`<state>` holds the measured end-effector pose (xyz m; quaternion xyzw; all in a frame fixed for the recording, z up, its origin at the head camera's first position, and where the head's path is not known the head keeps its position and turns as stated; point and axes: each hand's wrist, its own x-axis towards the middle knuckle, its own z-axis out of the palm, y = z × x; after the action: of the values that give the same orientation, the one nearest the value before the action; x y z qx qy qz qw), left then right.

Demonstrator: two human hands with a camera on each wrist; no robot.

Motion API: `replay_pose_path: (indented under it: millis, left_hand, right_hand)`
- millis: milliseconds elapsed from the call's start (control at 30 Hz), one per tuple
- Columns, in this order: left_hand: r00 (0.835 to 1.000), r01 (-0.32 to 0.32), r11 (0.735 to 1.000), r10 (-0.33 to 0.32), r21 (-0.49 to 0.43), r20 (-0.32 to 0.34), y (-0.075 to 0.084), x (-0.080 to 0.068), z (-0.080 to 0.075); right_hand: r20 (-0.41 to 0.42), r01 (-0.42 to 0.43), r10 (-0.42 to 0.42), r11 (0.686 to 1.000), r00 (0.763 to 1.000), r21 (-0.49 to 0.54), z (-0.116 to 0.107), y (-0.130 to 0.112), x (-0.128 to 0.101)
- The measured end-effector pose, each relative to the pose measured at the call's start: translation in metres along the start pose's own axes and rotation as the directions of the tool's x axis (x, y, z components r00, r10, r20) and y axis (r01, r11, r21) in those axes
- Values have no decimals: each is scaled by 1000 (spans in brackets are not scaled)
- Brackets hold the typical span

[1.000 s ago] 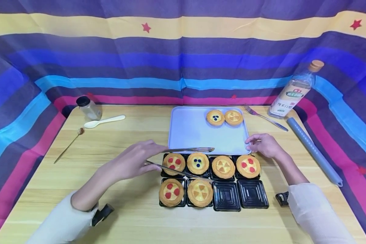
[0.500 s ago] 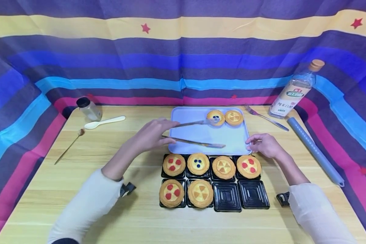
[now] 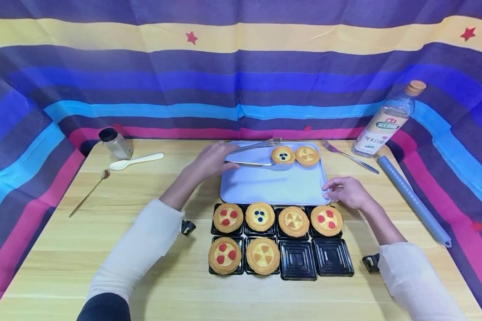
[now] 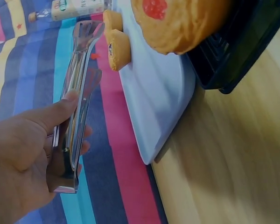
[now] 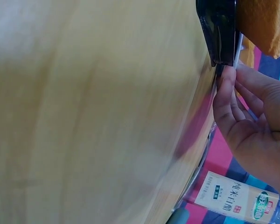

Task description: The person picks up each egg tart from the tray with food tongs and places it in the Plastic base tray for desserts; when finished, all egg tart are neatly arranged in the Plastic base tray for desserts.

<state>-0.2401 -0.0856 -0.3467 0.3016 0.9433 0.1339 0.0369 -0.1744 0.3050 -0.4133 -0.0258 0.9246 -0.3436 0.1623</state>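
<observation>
My left hand (image 3: 213, 160) grips metal tongs (image 4: 79, 84), whose arms stand spread with nothing between them. The tongs reach over the pale blue tray (image 3: 265, 186), their tips just left of a tart with blue berries (image 3: 283, 155). Touching that tart on its right is one with orange wedges (image 3: 307, 155). At the tray's near right corner, my right hand (image 3: 347, 191) pinches the rim between thumb and fingers. Several tarts sit in black square plastic trays in front, among them a red-topped tart (image 3: 326, 220). Two black trays (image 3: 332, 257) at lower right hold nothing.
Right of the tray lie a fork (image 3: 347, 155) and a grey-blue stick (image 3: 413, 200), with a clear bottle (image 3: 383, 125) behind. On the left are a black-lidded jar (image 3: 116, 145), a white spoon (image 3: 136, 161) and a thin metal stick (image 3: 89, 195). Striped cloth (image 3: 164, 84) encloses the table.
My left hand has carried the tongs from above the tarts in front, away from me, to over the tray beside the blue-berry tart. The right hand has stayed at the tray's corner.
</observation>
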Motion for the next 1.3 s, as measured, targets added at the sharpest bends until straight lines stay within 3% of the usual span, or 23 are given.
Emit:
replay_pose_path:
  millis: [267, 567, 1300]
  left_hand:
    - [1000, 13, 996, -15, 86, 21, 11, 17, 5]
    - [999, 27, 983, -32, 179, 27, 16, 23, 10]
    - [1000, 27, 989, -25, 145, -10, 19, 15, 7]
  right_hand:
    - [-1, -7, 7, 1000, 1000, 14, 1, 0, 0]
    - [-2, -21, 21, 1000, 1000, 20, 2, 0, 0]
    - [4, -30, 30, 1000, 1000, 5, 2, 0, 0]
